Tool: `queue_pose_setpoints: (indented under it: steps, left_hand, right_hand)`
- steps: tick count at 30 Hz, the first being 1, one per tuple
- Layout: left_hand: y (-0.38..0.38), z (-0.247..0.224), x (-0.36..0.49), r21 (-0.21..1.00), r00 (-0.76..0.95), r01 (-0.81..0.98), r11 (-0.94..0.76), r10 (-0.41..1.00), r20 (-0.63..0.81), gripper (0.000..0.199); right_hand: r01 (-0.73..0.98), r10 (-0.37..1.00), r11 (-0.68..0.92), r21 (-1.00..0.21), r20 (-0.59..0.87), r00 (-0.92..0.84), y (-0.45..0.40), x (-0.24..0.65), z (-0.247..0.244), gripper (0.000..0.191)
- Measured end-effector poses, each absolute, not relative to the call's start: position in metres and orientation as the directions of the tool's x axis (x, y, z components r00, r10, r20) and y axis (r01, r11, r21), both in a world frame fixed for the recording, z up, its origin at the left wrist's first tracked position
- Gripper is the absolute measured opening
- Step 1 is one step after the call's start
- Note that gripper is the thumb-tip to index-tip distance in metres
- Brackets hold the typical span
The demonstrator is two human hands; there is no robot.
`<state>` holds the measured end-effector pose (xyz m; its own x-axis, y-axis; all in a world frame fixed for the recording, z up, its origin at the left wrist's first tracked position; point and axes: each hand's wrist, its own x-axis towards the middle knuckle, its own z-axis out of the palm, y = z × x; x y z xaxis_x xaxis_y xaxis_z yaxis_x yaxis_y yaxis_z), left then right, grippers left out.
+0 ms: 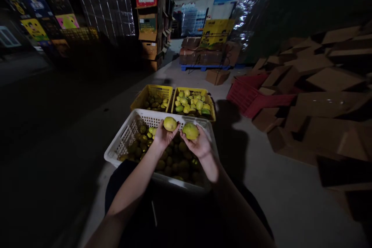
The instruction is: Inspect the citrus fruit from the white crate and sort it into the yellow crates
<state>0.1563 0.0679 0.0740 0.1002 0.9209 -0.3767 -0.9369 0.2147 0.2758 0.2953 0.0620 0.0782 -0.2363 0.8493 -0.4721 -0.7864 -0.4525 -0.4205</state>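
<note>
Yellow round fruit point(170, 124) sits on the fingertips of the bare left hand point(165, 136), thumb on its right side. The bare right hand point(200, 142) holds a green-yellow round fruit point(190, 131) in its curled fingers. Both are above the big white plastic basket point(122, 139).

Looks like a produce warehouse or packing area from here. Printed fruit cartons point(148, 23) are standing in tall stacks, plastic wrap point(255, 4) is glinting, and a blue pallet point(200, 68) is carrying more boxes on the bare floor point(279, 186). Flattened cardboard point(325, 124) is piling up right; crates point(209, 111) are holding yellow-green fruit. Lighting's dim.
</note>
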Motion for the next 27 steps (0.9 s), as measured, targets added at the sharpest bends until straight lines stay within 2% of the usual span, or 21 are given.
queue_pose_setpoints:
  steps: [5, 10, 16, 21, 27]
  left_hand:
    - [0.068, 0.074, 0.155, 0.257, 0.109, -0.942, 0.216, 0.921, -0.375, 0.040]
    - [0.067, 0.075, 0.151, 0.208, 0.093, -0.963, 0.170, 0.937, -0.336, 0.038]
    - [0.065, 0.080, 0.146, 0.206, 0.093, -0.962, 0.177, 0.927, -0.363, 0.033]
    - [0.058, 0.080, 0.140, 0.267, 0.136, -0.935, 0.232, 0.933, -0.335, 0.028]
    - [0.051, 0.085, 0.134, 0.373, 0.172, -0.878, 0.299, 0.926, -0.335, 0.019]
  right_hand:
    - [-0.764, 0.853, -0.448, -0.464, -0.479, -0.209, 0.062, 0.294, 0.080, 0.025]
    - [-0.792, 0.905, -0.336, -0.510, -0.408, -0.121, 0.061, 0.290, 0.086, 0.019]
    - [-0.751, 0.913, -0.391, -0.531, -0.324, -0.246, 0.060, 0.292, 0.084, 0.037]
    - [-0.771, 0.927, -0.359, -0.526, -0.296, -0.230, 0.058, 0.289, 0.082, 0.031]
    - [-0.721, 0.912, -0.405, -0.562, -0.301, -0.278, 0.052, 0.281, 0.085, 0.019]
